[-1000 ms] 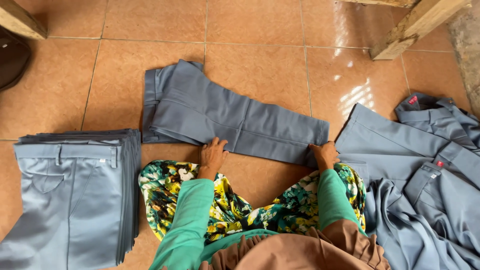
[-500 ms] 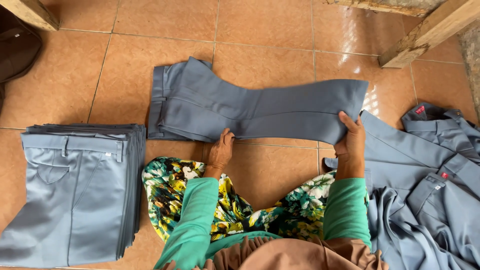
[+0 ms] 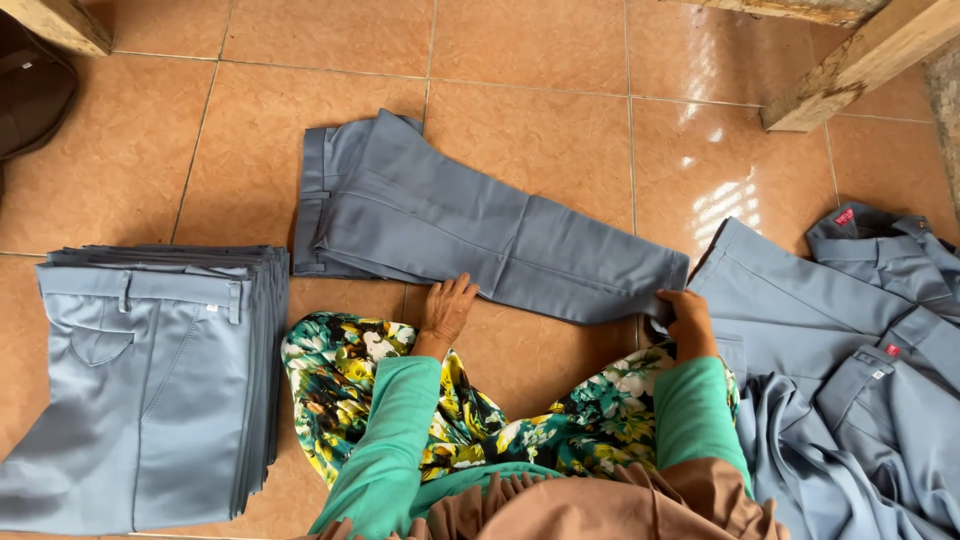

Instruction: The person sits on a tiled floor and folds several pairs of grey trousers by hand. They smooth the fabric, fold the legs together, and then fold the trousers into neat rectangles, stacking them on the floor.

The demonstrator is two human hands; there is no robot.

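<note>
pressing flat with its fingers spread, the left hand [image 3: 447, 305] lies on the near edge of the grey trousers [image 3: 470, 225], about the middle of the leg. the right hand [image 3: 687, 322] is curled and pinches the hem end of the same trousers. the trousers lie stretched out on the orange floor tiles [image 3: 530, 50], with the waist on the left and farther away, and the leg end on the right and nearer.

both arms wear green sleeves [image 3: 385, 440], and a cloth with bright flowers [image 3: 470, 420] covers the lap just under the hands.

on the left there is a neat stack of folded grey trousers [image 3: 150, 380], a little apart from the left hand. on the right, just beside the right hand, is a loose heap of grey clothes [image 3: 850, 380] with small red tags. the heap touches the hem end of the trousers.

farther off, a wooden beam [image 3: 860, 65] lies in the top right corner, and a dark thing [image 3: 35, 85] sits at the top left.
</note>
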